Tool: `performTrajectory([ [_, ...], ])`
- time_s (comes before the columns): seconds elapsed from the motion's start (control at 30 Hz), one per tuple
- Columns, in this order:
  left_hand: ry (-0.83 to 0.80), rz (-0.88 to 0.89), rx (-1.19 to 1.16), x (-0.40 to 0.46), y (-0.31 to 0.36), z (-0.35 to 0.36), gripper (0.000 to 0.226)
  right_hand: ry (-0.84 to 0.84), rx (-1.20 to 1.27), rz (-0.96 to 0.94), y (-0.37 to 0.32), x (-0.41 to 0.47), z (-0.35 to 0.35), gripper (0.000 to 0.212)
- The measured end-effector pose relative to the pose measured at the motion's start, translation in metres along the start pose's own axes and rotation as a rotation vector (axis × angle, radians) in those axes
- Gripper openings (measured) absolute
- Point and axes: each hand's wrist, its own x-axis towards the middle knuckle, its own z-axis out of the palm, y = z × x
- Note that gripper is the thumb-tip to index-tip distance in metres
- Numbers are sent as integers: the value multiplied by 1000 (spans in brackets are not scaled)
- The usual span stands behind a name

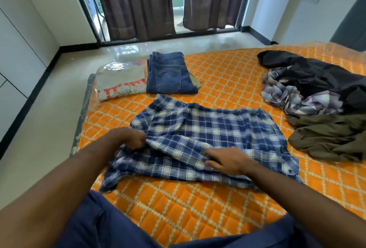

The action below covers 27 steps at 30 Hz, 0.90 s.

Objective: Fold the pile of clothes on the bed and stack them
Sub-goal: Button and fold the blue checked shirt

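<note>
Blue plaid shirt (208,134) on bed (217,73), left hand (128,138) gripping, right hand (227,159) pressing

Single head-worn wide-angle view, aimed forward and down across the bed (198,214) toward the curtained window (178,0). Close over both forearms at the near edge; far floor (59,93) and walls seen at distance. No second view.

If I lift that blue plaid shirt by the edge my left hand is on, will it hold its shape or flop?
The blue plaid shirt will probably flop: it already lies in soft wrinkles and bunches where the left hand grips it. It looks thin, so likely light. The right hand rests flat on it; without that, the folded-over part may well slide open.
</note>
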Motion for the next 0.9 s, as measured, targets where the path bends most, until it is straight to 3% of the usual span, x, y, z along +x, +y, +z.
performTrajectory([
  [0.1, 386, -39, -60, 27, -15, -24, 20, 54, 60, 84, 19, 33, -23, 17],
  [0.17, 625, -89, -104, 51, -22, -33, 32, 89, 125, 154, 34, 61, -37, 15],
  [0.23, 737, -151, -207, 75, -26, -41, 49, 144, 211, 208, 47, 89, -48, 17],
  [0.33, 715, -250, -411, 109, -33, -51, 76, 219, 354, 257, 63, 140, -58, 18],
  [0.43, 686, -230, -650, 141, -39, -52, 92, 243, 419, 259, 71, 194, -69, 17],
  [0.5, 670, -195, -707, 151, -41, -51, 76, 268, 460, 283, 73, 225, -73, 27],
  [0.6, 627, -60, -724, 158, -50, -51, 34, 263, 484, 344, 72, 268, -79, 36],
  [0.7, 782, 212, -517, 144, -52, -41, 33, 146, 595, 380, 68, 300, -82, 34],
  [0.8, 838, 652, -298, 119, -43, -24, 25, 42, 804, 377, 62, 318, -83, 53],
  [0.9, 733, 694, 39, 102, -40, -5, 37, -20, 728, 334, 49, 328, -85, 60],
])
